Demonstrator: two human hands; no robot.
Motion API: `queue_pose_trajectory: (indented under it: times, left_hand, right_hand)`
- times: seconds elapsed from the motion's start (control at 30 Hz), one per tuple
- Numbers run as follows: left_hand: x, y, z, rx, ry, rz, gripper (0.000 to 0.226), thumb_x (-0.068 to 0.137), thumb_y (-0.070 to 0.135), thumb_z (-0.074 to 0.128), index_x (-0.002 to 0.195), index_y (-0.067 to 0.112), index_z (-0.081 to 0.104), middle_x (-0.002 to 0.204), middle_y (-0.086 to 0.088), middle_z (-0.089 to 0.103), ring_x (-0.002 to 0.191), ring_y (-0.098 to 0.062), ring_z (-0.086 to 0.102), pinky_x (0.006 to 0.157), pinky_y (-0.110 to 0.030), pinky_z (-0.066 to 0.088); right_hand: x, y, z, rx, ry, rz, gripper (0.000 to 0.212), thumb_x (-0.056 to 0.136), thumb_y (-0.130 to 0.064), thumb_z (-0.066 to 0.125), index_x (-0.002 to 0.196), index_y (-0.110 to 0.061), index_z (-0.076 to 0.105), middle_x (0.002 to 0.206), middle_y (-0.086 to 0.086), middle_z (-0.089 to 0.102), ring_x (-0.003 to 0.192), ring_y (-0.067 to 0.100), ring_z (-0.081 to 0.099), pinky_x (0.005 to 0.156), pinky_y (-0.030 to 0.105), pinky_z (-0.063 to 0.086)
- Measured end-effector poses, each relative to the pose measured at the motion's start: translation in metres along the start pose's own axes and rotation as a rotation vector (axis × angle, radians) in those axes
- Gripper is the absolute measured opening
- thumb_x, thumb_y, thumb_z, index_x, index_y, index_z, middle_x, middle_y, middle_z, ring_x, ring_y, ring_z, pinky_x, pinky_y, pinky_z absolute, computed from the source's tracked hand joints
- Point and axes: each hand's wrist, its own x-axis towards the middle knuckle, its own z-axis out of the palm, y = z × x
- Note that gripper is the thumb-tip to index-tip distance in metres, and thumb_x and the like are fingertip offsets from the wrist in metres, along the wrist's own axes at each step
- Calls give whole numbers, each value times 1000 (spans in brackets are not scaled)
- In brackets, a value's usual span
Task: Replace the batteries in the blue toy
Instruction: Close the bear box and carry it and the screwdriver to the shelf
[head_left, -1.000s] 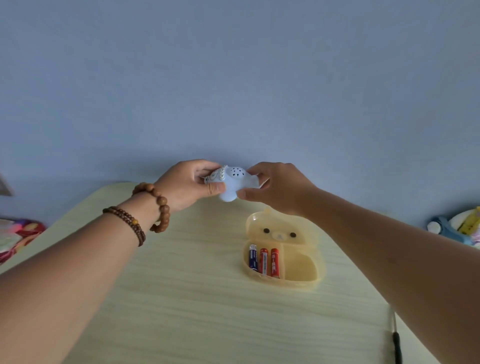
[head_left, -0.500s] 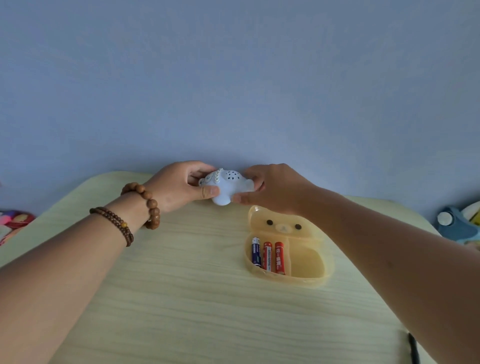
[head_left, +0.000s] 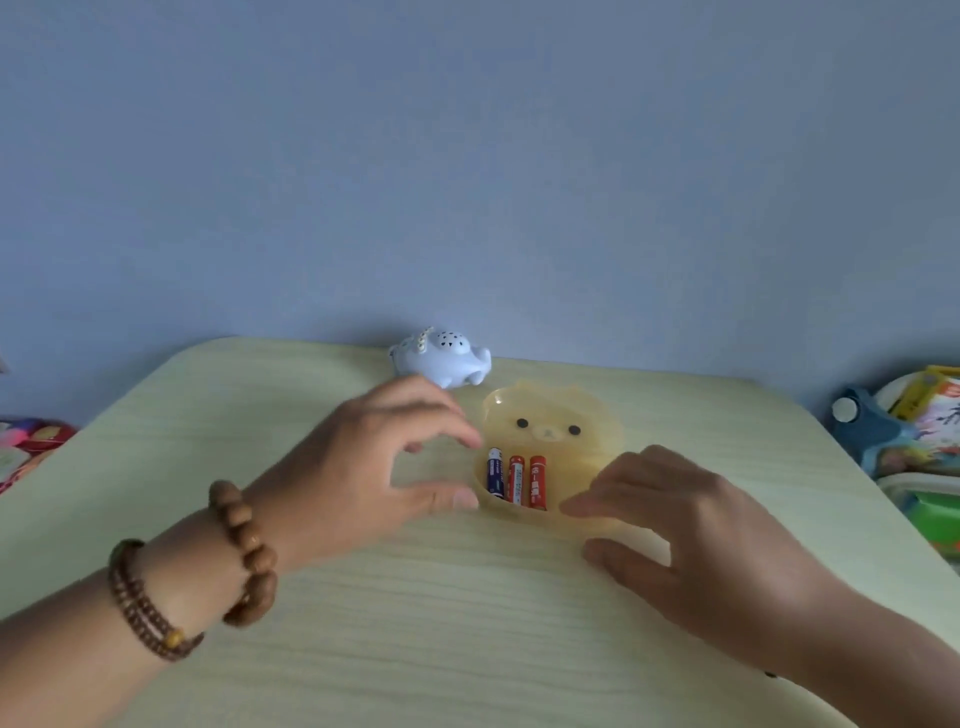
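Note:
The pale blue toy (head_left: 441, 361) rests by itself on the table near the far edge, with small holes on its top. In front of it lies an open yellow bear-shaped case (head_left: 602, 431), lid tipped back. Three batteries (head_left: 517, 480), one blue and two red, lie side by side in its left compartment. My left hand (head_left: 363, 467) hovers at the case's left side, fingers spread, thumb tip close to the rim. My right hand (head_left: 691, 530) is at the case's right front, fingers apart and holding nothing, covering part of the right compartment.
The light wooden table (head_left: 363, 623) has rounded far corners and a blue wall behind. Colourful toys and packets (head_left: 914, 431) are piled off the right edge. A red and pink item (head_left: 26, 436) lies off the left edge. Beaded bracelets (head_left: 197, 587) circle my left wrist.
Both hands held the blue toy in the air; now it sits on the table and both hands have come back to either side of the yellow case.

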Motion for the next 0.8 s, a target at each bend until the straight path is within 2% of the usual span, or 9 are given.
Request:
queue_pose_trajectory:
  times: [0.13,0.33,0.4,0.47,0.53,0.6,0.67,0.73,0.8]
  left_hand:
    - [-17,16,18,-5,-87,-13,37,73,61,74,103,41,64,123,25,50,110,1,56,93,-22,46]
    - [-46,42,11,-122,-28,-69,46,66,55,83,101,37,59,119,18,57,112,-8,60,85,-22,53]
    - [-58,52,14,-284,-26,-208,54,62,62,82,102,38,55,126,19,56,117,-7,60,91,-25,52]
    - [-65,56,17,-423,-56,-384,65,57,78,74,106,44,49,133,27,53,119,3,58,100,-27,48]
    - [-63,55,18,-452,-49,-442,71,56,86,65,113,49,44,137,25,53,122,7,55,105,-28,45]
    - [-54,60,17,-488,-56,-479,76,61,84,63,125,50,40,136,23,55,121,7,56,105,-25,45]
    - [-45,66,18,-523,-64,-483,70,73,75,61,132,45,40,134,22,59,119,9,57,104,-23,46]
    - [-41,72,21,-536,-46,-453,59,82,65,63,133,39,45,131,19,62,122,9,55,105,-21,46]
    - [-42,75,25,-546,4,-413,57,79,58,69,129,38,51,128,19,63,125,6,54,101,-19,48]
  right_hand:
    - [-9,-8,1,42,46,-44,19,86,-30,68,104,-38,72,91,-21,66,86,6,59,67,33,54]
    - [-53,-33,-5,115,43,-160,17,86,-23,74,99,-35,74,89,-20,66,82,9,61,65,28,52]
    - [-67,-40,-5,144,53,-213,15,88,-23,74,98,-34,75,89,-19,67,81,8,61,66,27,52]
    - [-77,-46,-2,170,71,-242,13,91,-23,72,98,-33,76,90,-19,67,80,8,61,68,25,51]
    - [-82,-51,-1,199,111,-231,11,93,-24,70,98,-31,77,91,-18,68,80,8,61,69,22,51]
    - [-84,-53,-1,222,125,-204,10,93,-25,71,99,-31,77,92,-19,69,83,8,62,70,21,51]
    - [-83,-53,-2,227,123,-196,8,91,-25,73,96,-31,76,92,-21,69,86,6,61,72,19,51]
    - [-83,-52,-4,203,122,-188,3,89,-29,75,88,-32,74,91,-23,68,88,4,58,74,19,50]
    - [-84,-52,-7,188,151,-128,7,84,-38,76,80,-33,72,93,-22,64,89,2,57,74,18,48]
